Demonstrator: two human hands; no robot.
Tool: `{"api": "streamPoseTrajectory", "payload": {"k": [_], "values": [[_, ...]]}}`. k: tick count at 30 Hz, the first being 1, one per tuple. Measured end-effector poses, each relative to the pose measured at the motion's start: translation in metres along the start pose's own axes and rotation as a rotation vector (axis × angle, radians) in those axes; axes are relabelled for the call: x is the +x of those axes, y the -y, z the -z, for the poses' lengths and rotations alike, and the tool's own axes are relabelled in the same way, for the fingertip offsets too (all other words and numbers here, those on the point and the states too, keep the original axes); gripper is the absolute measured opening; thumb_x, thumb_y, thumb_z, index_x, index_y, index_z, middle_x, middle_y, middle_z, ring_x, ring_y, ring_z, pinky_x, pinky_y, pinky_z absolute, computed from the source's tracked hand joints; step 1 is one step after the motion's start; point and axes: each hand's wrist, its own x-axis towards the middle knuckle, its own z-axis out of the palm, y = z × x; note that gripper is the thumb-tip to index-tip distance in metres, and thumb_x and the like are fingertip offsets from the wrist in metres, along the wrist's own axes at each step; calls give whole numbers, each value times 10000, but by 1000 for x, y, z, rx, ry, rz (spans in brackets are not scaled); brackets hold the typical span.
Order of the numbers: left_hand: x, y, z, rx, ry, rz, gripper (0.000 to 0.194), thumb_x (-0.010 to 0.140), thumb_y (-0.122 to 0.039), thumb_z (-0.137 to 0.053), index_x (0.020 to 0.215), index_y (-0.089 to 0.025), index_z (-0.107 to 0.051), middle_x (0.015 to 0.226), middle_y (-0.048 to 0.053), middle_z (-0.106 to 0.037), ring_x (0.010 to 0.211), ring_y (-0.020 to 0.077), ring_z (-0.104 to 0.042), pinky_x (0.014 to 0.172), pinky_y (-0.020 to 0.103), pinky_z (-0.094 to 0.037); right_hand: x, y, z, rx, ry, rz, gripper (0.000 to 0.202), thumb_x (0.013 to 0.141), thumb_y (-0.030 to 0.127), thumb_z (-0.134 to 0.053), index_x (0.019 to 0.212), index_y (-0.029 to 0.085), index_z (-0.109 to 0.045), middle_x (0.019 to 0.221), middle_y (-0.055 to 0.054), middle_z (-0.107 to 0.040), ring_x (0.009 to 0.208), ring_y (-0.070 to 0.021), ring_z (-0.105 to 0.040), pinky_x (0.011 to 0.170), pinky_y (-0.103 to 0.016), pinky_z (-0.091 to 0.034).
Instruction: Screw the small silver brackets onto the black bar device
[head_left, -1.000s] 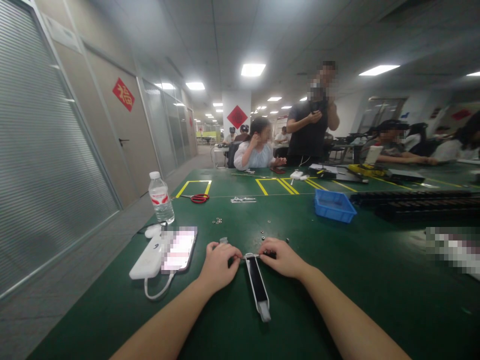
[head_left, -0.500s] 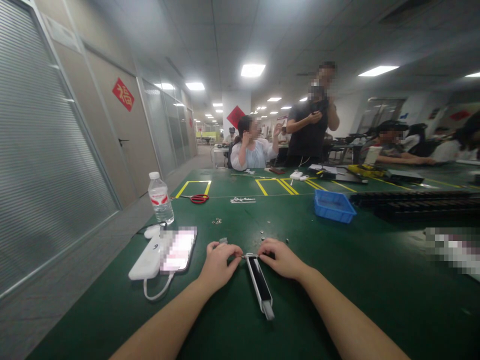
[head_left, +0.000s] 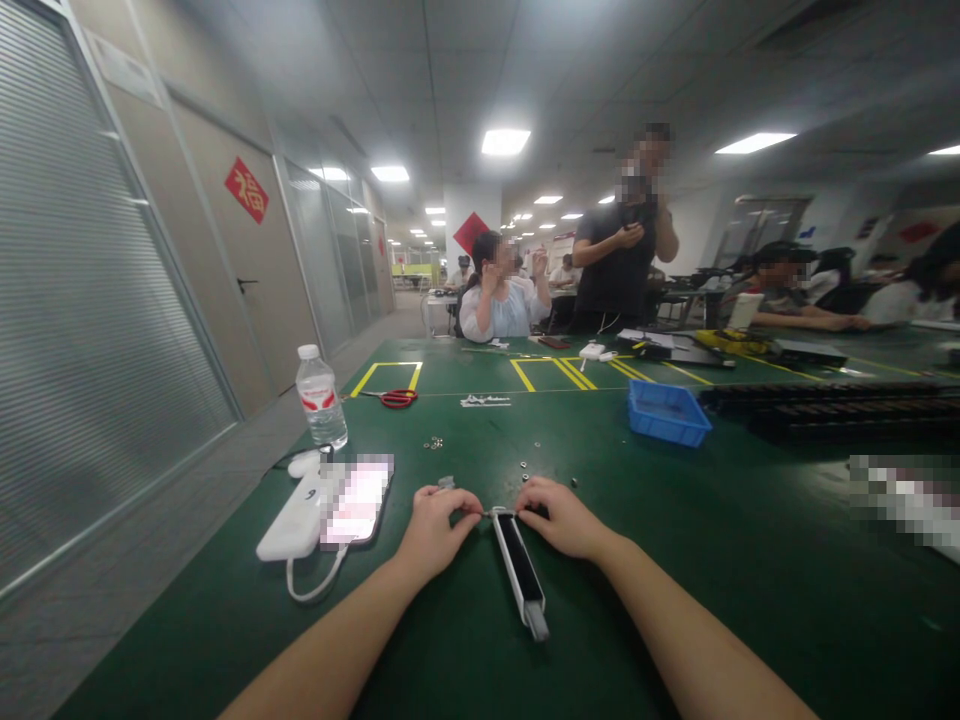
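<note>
A long narrow device (head_left: 519, 562) with a white frame, a dark face and a grey tip lies on the green table, its grey end towards me. At its far left corner, my left hand (head_left: 435, 528) pinches a tiny piece that I cannot make out. My right hand (head_left: 562, 517) has thumb and forefinger closed at the far right corner; the fingers hide what is between them. Beyond the hands lie a few small metal nuts (head_left: 525, 477). A small grey piece (head_left: 447, 482) sits just behind my left fingers.
On the left are a water bottle (head_left: 320, 400), a white power bank (head_left: 292, 518) and a cabled phone (head_left: 358, 500). Farther off lie red-handled scissors (head_left: 397, 398), several small rings (head_left: 433, 443), white strips (head_left: 485, 401) and a blue bin (head_left: 669, 412). People are across the table.
Both hands stay at the device's far end, almost still. Across the table, the seated person's raised hand has moved slightly left.
</note>
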Motion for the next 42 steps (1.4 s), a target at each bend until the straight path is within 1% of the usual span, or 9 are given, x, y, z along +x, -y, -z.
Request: {"api": "streamPoseTrajectory", "payload": {"k": [5, 10, 18, 27, 35, 42], "values": [[1, 3, -2, 2, 3, -28, 76, 798, -196, -559, 791, -228, -627, 856, -28, -698, 856, 176, -613, 949, 411, -308, 0, -1, -2, -7, -5, 2, 133, 779, 92, -544, 760, 173, -647, 819, -38, -583, 770, -154, -529, 731, -281, -427], [0, 0, -1, 30, 0, -37, 102, 809, -192, -538, 800, -230, -631, 871, -21, -699, 860, 175, -612, 938, 403, -316, 0, -1, -1, -6, -3, 0, 131, 778, 93, -543, 759, 174, -645, 816, -35, -580, 760, -150, -526, 725, -278, -428], [0, -3, 0, 64, -10, -15, 93, 811, -214, -545, 815, -237, -636, 869, -31, -692, 865, 175, -609, 922, 382, -309, 0, -1, -1, -2, -4, -9, 125, 775, 94, -547, 763, 172, -644, 822, -31, -583, 766, -147, -526, 725, -276, -421], [-2, -5, 2, 112, -20, -37, 93, 824, -225, -539, 817, -243, -630, 910, -16, -682, 915, 186, -574, 903, 389, -279, 0, 0, 0, -8, -2, -4, 135, 783, 96, -538, 766, 174, -647, 812, -32, -579, 755, -149, -522, 719, -281, -423], [-3, -7, 2, 143, -46, -41, 99, 809, -228, -539, 803, -243, -637, 835, -29, -676, 838, 170, -588, 872, 366, -274, 1, 2, 0, -9, -2, -6, 132, 779, 79, -538, 753, 161, -638, 803, -33, -576, 751, -146, -516, 720, -276, -421], [-3, -8, 3, 143, -43, -42, 75, 803, -271, -573, 799, -232, -637, 839, -26, -688, 840, 172, -591, 869, 373, -276, 0, 0, -1, -3, -5, -5, 134, 779, 84, -540, 762, 166, -645, 812, -30, -578, 745, -145, -517, 703, -271, -418]]}}
